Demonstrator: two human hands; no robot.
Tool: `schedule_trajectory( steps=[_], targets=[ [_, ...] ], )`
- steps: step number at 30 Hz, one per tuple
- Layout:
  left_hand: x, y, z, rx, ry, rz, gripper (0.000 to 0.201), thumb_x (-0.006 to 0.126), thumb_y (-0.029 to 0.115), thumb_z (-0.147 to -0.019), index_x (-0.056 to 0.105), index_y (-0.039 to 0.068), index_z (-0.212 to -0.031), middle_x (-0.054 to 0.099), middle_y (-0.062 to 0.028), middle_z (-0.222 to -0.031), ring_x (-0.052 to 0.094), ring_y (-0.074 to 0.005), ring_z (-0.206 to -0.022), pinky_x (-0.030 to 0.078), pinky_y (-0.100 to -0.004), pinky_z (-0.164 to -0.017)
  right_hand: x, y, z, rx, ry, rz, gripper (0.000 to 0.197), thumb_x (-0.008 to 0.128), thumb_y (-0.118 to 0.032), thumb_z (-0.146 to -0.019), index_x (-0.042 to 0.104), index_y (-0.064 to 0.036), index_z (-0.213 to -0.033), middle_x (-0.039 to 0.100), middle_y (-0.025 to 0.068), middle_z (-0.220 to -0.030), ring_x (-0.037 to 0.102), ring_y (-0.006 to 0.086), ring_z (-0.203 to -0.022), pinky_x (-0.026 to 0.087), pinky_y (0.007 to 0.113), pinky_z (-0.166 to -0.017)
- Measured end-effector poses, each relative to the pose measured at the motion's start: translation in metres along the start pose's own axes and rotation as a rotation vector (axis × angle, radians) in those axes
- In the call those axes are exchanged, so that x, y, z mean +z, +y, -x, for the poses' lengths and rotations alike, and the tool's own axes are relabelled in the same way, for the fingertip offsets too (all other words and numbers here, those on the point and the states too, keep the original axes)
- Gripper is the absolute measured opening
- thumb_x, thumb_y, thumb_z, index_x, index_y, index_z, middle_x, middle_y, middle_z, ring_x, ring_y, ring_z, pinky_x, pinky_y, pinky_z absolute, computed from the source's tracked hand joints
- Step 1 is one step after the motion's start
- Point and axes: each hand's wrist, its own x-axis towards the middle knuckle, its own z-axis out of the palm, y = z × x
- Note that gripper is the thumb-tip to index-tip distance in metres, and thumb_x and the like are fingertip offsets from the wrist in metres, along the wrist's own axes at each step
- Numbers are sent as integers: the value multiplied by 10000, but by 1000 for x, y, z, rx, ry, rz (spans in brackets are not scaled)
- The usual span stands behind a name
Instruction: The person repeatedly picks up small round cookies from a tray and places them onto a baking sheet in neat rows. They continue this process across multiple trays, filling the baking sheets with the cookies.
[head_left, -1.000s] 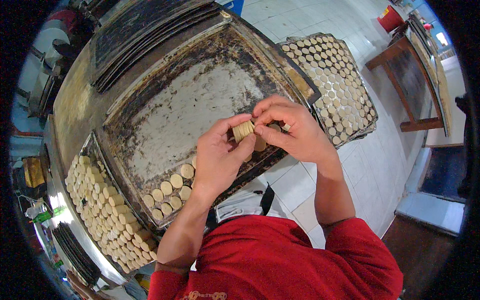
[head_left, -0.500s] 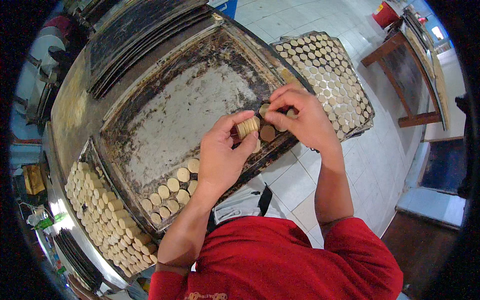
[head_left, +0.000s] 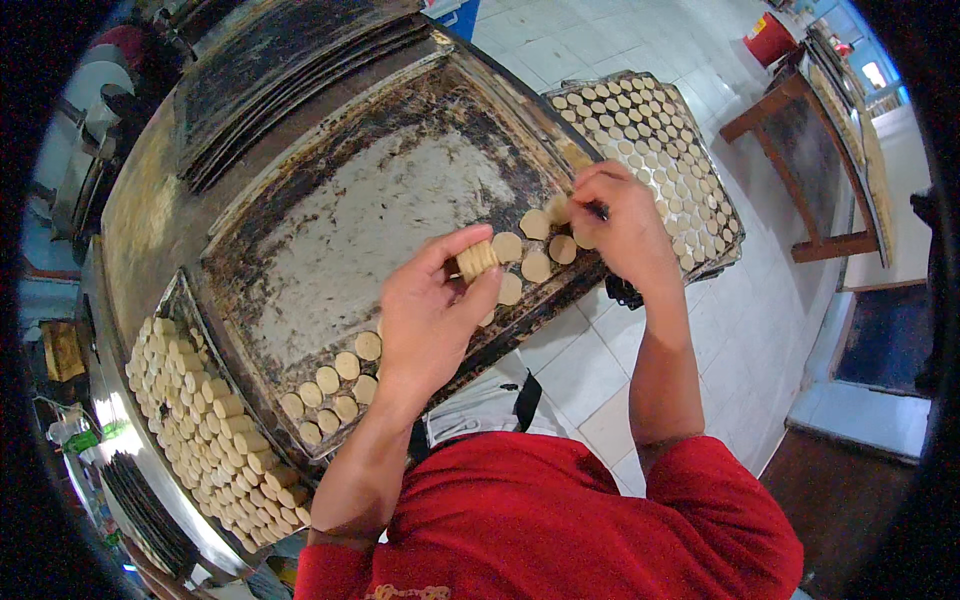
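Observation:
My left hand (head_left: 428, 308) is closed round a short stack of round, pale dough discs (head_left: 477, 260), above the near side of a worn metal baking tray (head_left: 370, 220). Fingers pinched, my right hand (head_left: 628, 228) is at the tray's right end, its fingertips on a dough disc (head_left: 558, 208) beside the tray's edge. Between the hands lie several flat discs, one of them a loose disc (head_left: 535, 224). More discs sit in two rows at the near left corner, including a disc (head_left: 346, 364); my left hand and forearm hide part of these rows.
To the left, a tray holds a heap of thick dough pieces (head_left: 215, 430). Dark flat trays (head_left: 290, 90) are stacked at the back. Beyond my right hand, a disc-covered tray (head_left: 740, 250) stands low over the tiled floor. A wooden table (head_left: 780, 120) and red bucket (head_left: 770, 38) are farther right.
My right hand has moved right along the tray, uncovering discs it hid before. The stack in my left hand looks shorter, and that hand has shifted slightly left.

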Motion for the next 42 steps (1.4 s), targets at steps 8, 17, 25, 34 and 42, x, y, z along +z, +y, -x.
schedule_trajectory(
  steps=[8, 17, 25, 34, 42],
  targets=[
    [-80, 25, 58, -52, 232, -16, 394, 673, -101, -923, 630, -27, -1308, 644, -66, -1194, 647, -147, -1053, 534, -276, -911, 3, -7, -3, 8, 118, 181, 156, 798, -49, -817, 718, 6, -940, 671, 138, -984, 665, 287, -879, 531, 366, -778],
    [-147, 27, 116, -60, 535, -119, 347, 694, -59, -920, 636, -30, -1261, 705, -47, -1059, 654, -96, -969, 531, -243, -850, 127, -159, -5, -290, -327, -446, 137, 808, -91, -834, 724, -30, -925, 685, 101, -993, 661, 256, -962, 526, 349, -825],
    [-185, 26, 166, -21, 619, -164, 324, 711, -26, -921, 632, -25, -1235, 716, -55, -1026, 665, -89, -918, 539, -238, -816, 198, -230, -4, -333, -703, -521, 166, 794, -153, -869, 707, -20, -917, 671, 98, -1032, 658, 256, -942, 519, 353, -818],
    [-205, 13, 181, -13, 697, -144, 340, 707, -10, -908, 639, -24, -1241, 714, -65, -993, 673, -95, -868, 556, -251, -780, 236, -238, 10, -436, -596, -337, 121, 735, -90, -864, 670, 10, -883, 630, 140, -1027, 649, 315, -953, 525, 384, -831],
    [-205, 11, 179, 29, 686, -87, 314, 700, -9, -913, 657, -20, -1223, 660, -37, -1058, 663, -90, -929, 549, -246, -806, 216, -253, 5, -338, -747, -404, 138, 782, -109, -876, 693, -6, -898, 636, 80, -1082, 636, 154, -861, 514, 281, -727]
  ],
)
